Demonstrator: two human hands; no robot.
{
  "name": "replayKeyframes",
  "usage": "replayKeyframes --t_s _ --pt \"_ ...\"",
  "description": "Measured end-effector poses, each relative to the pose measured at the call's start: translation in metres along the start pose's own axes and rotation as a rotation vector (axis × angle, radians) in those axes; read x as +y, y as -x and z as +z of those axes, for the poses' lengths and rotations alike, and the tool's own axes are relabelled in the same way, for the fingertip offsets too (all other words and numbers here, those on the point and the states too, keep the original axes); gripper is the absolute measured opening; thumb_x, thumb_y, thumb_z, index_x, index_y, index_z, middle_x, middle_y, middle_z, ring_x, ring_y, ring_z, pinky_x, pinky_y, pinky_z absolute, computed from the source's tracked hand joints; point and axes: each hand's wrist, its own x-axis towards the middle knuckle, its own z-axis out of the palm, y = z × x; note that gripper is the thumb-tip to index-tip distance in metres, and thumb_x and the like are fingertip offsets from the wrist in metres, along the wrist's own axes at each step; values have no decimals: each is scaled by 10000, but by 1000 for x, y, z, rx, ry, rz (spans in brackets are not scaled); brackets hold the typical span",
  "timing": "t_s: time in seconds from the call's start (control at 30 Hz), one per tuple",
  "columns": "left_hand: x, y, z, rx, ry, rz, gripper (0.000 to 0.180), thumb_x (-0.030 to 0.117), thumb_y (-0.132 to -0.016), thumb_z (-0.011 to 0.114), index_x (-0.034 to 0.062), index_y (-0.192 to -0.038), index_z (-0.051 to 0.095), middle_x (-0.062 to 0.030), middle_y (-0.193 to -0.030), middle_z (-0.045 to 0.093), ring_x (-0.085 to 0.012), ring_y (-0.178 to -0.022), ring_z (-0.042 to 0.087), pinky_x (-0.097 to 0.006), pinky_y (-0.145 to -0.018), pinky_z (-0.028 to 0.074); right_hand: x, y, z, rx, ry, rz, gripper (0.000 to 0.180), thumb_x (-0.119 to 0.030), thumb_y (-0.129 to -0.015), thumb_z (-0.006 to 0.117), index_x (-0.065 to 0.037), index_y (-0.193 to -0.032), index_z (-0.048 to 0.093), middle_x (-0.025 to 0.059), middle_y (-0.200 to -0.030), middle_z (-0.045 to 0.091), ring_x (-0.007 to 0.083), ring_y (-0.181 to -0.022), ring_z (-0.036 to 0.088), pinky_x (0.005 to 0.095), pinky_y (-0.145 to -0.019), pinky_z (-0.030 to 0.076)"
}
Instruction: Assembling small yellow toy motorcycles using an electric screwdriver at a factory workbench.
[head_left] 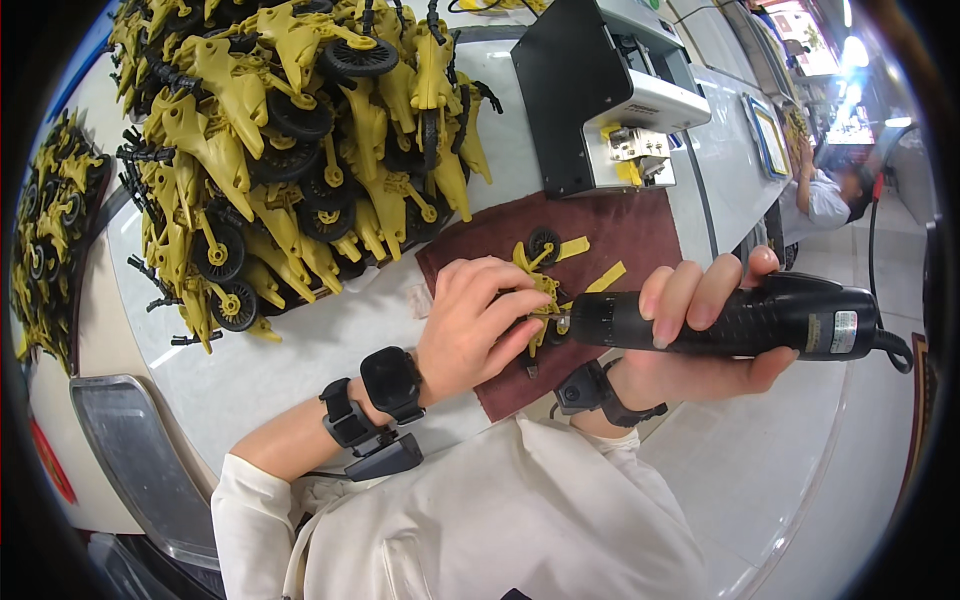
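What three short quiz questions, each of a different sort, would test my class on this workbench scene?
1. True or false: the right hand grips a black electric screwdriver.
2. The left hand presses a yellow plastic toy part onto: A) a dark red cloth mat; B) a metal tray; C) a cardboard box?
3. Fill in: the heap of yellow plastic parts with black wheels lies to the person's ____.

Key: 1 true; 2 A; 3 left.

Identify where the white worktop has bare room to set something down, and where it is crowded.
Bare: the white worktop between the heap of yellow plastic wheeled parts and the left hand. Crowded: the maroon cloth mat, under both hands and the black electric screwdriver.
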Motion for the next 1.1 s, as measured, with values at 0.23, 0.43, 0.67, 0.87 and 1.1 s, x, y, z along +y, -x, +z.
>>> replayKeyframes --t_s 0.23,0.43,0.67,0.87,1.1 --pt "0 1 0 38 34 -65 200 40 -667 731 90 -848 660 -42 -958 594 -262 -953 539 -384 -843 389 0 4 0 36 22 -28 658 -513 -835 551 -3 -1221 396 83 -708 445 193 -512 427 362 -569 366" --pt "-2 2 -1 -2 18 -63 202 96 -641 762 94 -814 657 -17 -911 604 -259 -942 539 -382 -832 390 -2 7 8 -62 110 -74 684 -541 -835 543 -3 -1214 358 83 -704 454 198 -470 452 355 -511 385" --pt "-2 2 0 12 10 -67 210 125 -622 780 102 -777 640 -9 -887 599 -256 -936 538 -379 -826 387 2 10 6 -52 157 -40 688 -544 -845 533 -3 -1226 349 93 -699 467 215 -475 472 370 -508 407" --pt "-3 3 2 2 -5 -44 209 186 -656 772 112 -779 620 0 -879 567 -239 -939 528 -383 -812 374 1 11 5 -35 210 -41 691 -545 -842 534 -4 -1230 348 96 -696 471 217 -473 473 373 -513 417" --pt "0 2 -4 -47 -9 -37 424 233 -673 765 97 -1045 614 -68 -1101 552 -282 -1032 513 -414 -879 372 2 4 -2 -17 209 -54 676 -550 -835 534 -10 -1208 373 80 -696 468 194 -484 462 352 -511 408"
